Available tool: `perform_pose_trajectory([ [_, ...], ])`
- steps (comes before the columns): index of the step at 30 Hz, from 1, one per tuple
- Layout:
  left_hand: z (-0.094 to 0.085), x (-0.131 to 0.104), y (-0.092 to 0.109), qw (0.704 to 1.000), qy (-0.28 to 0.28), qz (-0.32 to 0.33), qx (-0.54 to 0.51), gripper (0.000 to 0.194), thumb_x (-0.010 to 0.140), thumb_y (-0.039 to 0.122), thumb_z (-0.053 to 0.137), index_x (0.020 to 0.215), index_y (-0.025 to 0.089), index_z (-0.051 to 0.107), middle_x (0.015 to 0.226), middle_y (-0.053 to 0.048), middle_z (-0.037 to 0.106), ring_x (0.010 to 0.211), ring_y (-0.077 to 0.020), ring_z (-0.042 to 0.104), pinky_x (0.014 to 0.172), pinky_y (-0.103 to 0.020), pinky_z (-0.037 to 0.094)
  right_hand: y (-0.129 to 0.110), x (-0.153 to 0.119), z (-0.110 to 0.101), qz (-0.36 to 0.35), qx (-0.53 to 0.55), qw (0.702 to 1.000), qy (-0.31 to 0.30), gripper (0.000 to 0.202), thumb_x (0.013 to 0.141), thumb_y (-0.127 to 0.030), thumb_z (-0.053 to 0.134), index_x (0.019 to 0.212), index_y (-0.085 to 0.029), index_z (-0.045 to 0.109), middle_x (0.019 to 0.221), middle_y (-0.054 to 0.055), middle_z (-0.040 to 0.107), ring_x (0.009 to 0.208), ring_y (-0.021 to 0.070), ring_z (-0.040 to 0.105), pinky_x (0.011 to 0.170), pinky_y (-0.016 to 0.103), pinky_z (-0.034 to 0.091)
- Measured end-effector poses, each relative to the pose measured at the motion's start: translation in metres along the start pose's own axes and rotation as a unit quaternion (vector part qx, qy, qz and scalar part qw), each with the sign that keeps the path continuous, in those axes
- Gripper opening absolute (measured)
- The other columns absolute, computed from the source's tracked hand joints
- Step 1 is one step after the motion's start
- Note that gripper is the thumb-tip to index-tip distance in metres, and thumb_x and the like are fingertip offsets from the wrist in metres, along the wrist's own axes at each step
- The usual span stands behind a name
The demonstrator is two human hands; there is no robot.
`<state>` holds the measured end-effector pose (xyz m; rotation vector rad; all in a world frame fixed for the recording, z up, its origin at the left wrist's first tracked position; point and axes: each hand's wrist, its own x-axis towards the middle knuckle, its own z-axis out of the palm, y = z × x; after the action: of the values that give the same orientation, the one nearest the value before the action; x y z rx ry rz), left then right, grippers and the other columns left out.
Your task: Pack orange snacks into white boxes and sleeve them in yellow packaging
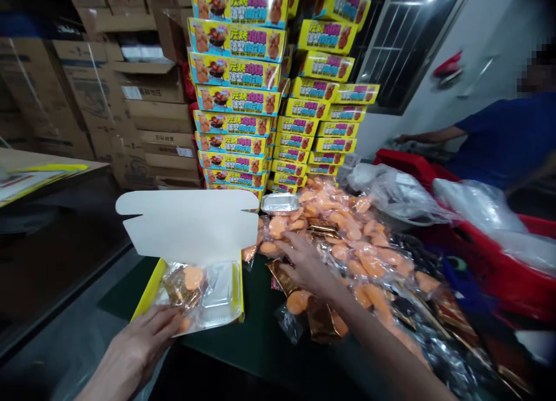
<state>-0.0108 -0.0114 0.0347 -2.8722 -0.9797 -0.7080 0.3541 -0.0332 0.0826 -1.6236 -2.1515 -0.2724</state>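
My left hand (146, 338) lies over the front left corner of an opened yellow box (148, 285), its fingers stretched across the contents. The white lid (189, 224) stands raised at the back. Inside are a clear-wrapped orange piece (193, 277), a gold-brown packet (176, 288) and a clear plastic tray (218, 291) on the right. My right hand (302, 263) reaches over the near left edge of a pile of wrapped orange pieces (343, 221), thumb and fingers apart. Just below its thumb is a gold-brown packet (282, 278); whether they touch I cannot tell.
Tall stacks of printed yellow boxes (237, 73) rise behind the pile. A foil tray (280, 203) lies near them. Cardboard cartons (152, 117) fill the back left. Red crates (516, 262) with plastic bags (391, 192) stand right; a person in blue (508, 134) is beyond.
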Motion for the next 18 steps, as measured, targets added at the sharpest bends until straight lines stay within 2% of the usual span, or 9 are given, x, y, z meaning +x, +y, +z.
perform_pose_trajectory([
  [2,-0.004,-0.002,0.004,1.000,0.018,-0.015,-0.015,0.023,0.085,0.037,0.047,0.092,0.032,0.068,0.096,0.001,0.070,0.088,-0.0180,0.066,0.077,-0.023,0.054,-0.009,0.013,0.008,-0.002,-0.040,0.998,-0.056,0.051,0.077,-0.028,0.059,0.126,-0.017,0.048,0.121,0.015,0.052,0.110,0.0272,0.046,0.089,0.041,0.037],
  [4,-0.006,-0.003,0.008,0.999,0.031,-0.025,-0.016,0.023,0.084,0.040,0.048,0.091,0.032,0.069,0.095,0.001,0.070,0.088,-0.0181,0.066,0.076,-0.024,0.055,-0.012,0.022,0.019,0.038,-0.082,0.992,-0.093,0.043,0.080,-0.030,0.056,0.121,-0.016,0.053,0.108,0.016,0.059,0.100,0.0279,0.050,0.084,0.041,0.037],
  [7,-0.005,-0.006,0.009,0.998,0.035,-0.043,-0.005,0.023,0.083,0.042,0.050,0.092,0.032,0.069,0.097,0.000,0.070,0.091,-0.0199,0.065,0.078,-0.028,0.055,-0.002,0.017,0.032,0.069,-0.106,0.986,-0.105,0.027,0.084,-0.017,0.045,0.106,-0.015,0.062,0.094,0.013,0.063,0.092,0.0265,0.052,0.081,0.041,0.035],
  [9,-0.002,-0.008,0.007,0.998,0.037,-0.049,-0.007,0.023,0.083,0.043,0.050,0.092,0.032,0.069,0.096,-0.001,0.069,0.090,-0.0207,0.065,0.077,-0.030,0.056,0.011,0.000,0.034,0.055,-0.092,0.991,-0.078,0.030,0.085,-0.010,0.040,0.104,-0.017,0.061,0.100,0.010,0.063,0.097,0.0242,0.051,0.086,0.039,0.033],
  [11,0.001,-0.011,0.004,0.998,0.036,-0.050,-0.012,0.024,0.083,0.044,0.050,0.093,0.032,0.068,0.097,-0.001,0.069,0.091,-0.0210,0.064,0.077,-0.031,0.055,0.024,-0.020,0.029,0.045,-0.077,0.995,-0.045,0.031,0.085,-0.009,0.038,0.106,-0.018,0.060,0.109,0.008,0.062,0.106,0.0224,0.047,0.092,0.039,0.029],
  [13,0.006,-0.014,0.002,0.998,0.042,-0.048,-0.014,0.024,0.083,0.045,0.050,0.094,0.033,0.068,0.098,-0.002,0.069,0.091,-0.0213,0.063,0.077,-0.032,0.055,0.031,-0.037,0.017,0.047,-0.071,0.995,-0.052,0.030,0.084,-0.013,0.044,0.110,-0.018,0.058,0.118,0.008,0.059,0.114,0.0235,0.043,0.095,0.040,0.027],
  [16,0.015,-0.018,0.002,0.995,0.088,-0.051,-0.016,0.025,0.085,0.043,0.047,0.094,0.031,0.067,0.098,-0.003,0.068,0.092,-0.0219,0.063,0.078,-0.034,0.054,0.029,-0.041,-0.007,0.039,-0.048,0.986,-0.158,0.043,0.072,-0.031,0.063,0.113,-0.020,0.057,0.124,0.009,0.054,0.117,0.0295,0.041,0.093,0.043,0.029],
  [18,0.019,-0.020,0.004,0.990,0.123,-0.064,-0.029,0.024,0.086,0.039,0.046,0.095,0.030,0.066,0.101,-0.005,0.067,0.093,-0.0216,0.062,0.079,-0.035,0.054,0.023,-0.026,-0.020,0.055,-0.019,0.979,-0.195,0.045,0.073,-0.037,0.061,0.115,-0.022,0.056,0.119,0.008,0.057,0.110,0.0275,0.047,0.088,0.039,0.034],
])
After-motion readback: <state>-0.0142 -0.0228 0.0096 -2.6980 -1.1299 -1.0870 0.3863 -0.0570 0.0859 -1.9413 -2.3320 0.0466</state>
